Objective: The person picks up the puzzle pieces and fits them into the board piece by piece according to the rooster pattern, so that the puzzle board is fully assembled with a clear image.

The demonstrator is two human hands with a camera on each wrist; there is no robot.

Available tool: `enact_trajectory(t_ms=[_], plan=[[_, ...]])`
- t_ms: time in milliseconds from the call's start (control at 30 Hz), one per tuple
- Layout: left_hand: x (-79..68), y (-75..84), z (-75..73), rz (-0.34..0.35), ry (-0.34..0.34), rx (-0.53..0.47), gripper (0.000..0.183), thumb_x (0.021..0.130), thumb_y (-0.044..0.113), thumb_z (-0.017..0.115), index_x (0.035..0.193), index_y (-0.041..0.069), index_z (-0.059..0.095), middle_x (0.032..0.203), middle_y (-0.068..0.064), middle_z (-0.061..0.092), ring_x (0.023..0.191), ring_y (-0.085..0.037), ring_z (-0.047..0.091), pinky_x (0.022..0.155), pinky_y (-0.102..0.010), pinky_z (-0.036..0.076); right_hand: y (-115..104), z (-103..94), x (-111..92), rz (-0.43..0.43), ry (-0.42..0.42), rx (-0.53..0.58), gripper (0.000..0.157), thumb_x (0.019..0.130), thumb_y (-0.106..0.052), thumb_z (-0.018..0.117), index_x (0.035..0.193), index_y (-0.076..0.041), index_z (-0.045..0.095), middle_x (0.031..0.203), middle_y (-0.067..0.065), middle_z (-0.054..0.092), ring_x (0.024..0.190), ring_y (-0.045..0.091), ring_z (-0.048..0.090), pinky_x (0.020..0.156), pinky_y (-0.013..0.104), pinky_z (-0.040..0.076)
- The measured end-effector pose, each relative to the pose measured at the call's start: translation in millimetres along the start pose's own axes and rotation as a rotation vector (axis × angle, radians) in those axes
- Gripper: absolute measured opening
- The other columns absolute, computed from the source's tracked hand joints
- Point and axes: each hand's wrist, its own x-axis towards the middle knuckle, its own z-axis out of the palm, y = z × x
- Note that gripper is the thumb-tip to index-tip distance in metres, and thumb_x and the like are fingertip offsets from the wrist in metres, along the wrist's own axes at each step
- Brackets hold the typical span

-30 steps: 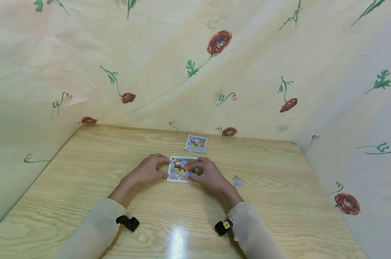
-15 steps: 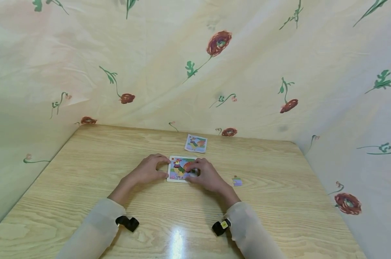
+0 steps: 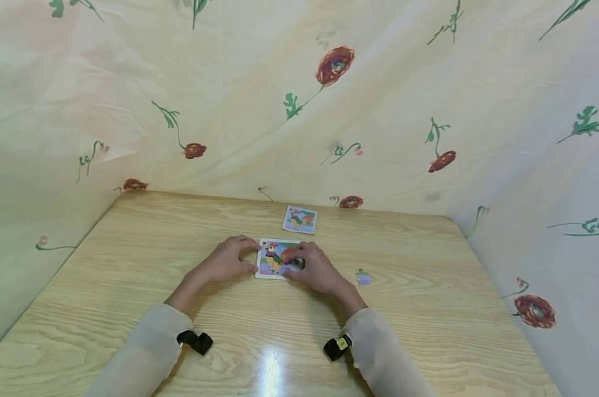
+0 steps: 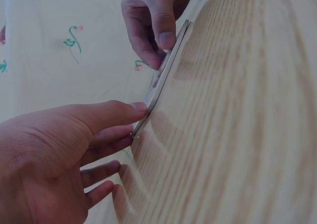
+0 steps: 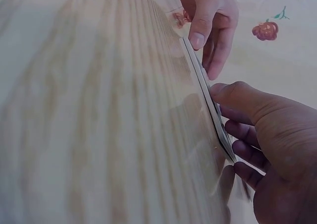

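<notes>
A jigsaw puzzle with a colourful rooster picture lies in a white-edged tray on the table. My left hand holds the tray's left side, thumb at the near corner and fingers at the far one. In the left wrist view, the left thumb touches the tray's edge. Over the right half of the puzzle is my right hand, its thumb and index finger curled about a puzzle piece in the lower part of the picture. That hand hides the puzzle's right side and most of the piece.
A loose puzzle piece, green and purple, lies right of the right hand. Behind the tray lies a paper card with the same rooster picture. A flowered cloth hangs round the wooden table.
My right hand has shifted slightly left across the puzzle. The pale gap low in the rooster picture has closed up. My left hand has stayed at the tray's left edge.
</notes>
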Motion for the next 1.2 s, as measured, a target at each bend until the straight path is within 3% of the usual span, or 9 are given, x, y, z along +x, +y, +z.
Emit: enact_trajectory(t_ms=[333, 533, 633, 1200], plan=[[1.3, -1.6, 0.4, 0.0, 0.006, -0.008, 0.048, 0.089, 0.023, 0.078, 0.135, 0.013, 0.067, 0.144, -0.009, 0.061, 0.141, -0.039, 0.048, 0.116, -0.062, 0.039, 0.5, -0.6, 1.0, -0.035, 0.01, 0.032, 0.019, 0.087, -0.024, 0.084, 0.105, -0.017, 0.08, 0.106, -0.002, 0.068, 0.093, 0.016, 0.049, 0.078, 0.028, 0.039], [1.9, -1.7, 0.2, 0.005, 0.005, 0.001, 0.048, 0.089, 0.024, 0.078, 0.134, 0.012, 0.067, 0.143, -0.009, 0.061, 0.139, -0.038, 0.049, 0.115, -0.061, 0.039, -0.7, 2.0, 4.3, -0.115, 0.016, 0.049, 0.016, 0.089, -0.021, 0.082, 0.104, -0.015, 0.08, 0.112, 0.0, 0.071, 0.105, 0.018, 0.055, 0.091, 0.035, 0.045], [2.2, -1.5, 0.2, 0.008, 0.004, 0.006, 0.048, 0.089, 0.024, 0.078, 0.134, 0.012, 0.067, 0.142, -0.009, 0.062, 0.139, -0.038, 0.05, 0.115, -0.06, 0.04, -2.2, 3.1, 4.5, -0.146, 0.007, 0.025, 0.015, 0.09, -0.02, 0.08, 0.105, -0.017, 0.081, 0.114, 0.001, 0.071, 0.11, 0.021, 0.055, 0.098, 0.042, 0.042], [2.2, -2.2, 0.3, 0.004, 0.002, 0.002, 0.048, 0.089, 0.023, 0.078, 0.134, 0.012, 0.067, 0.143, -0.009, 0.061, 0.139, -0.038, 0.05, 0.115, -0.061, 0.04, 0.4, 7.3, 7.0, -0.13, 0.006, -0.001, 0.016, 0.088, -0.021, 0.082, 0.104, -0.021, 0.082, 0.117, 0.002, 0.071, 0.105, 0.018, 0.052, 0.093, 0.038, 0.033]])
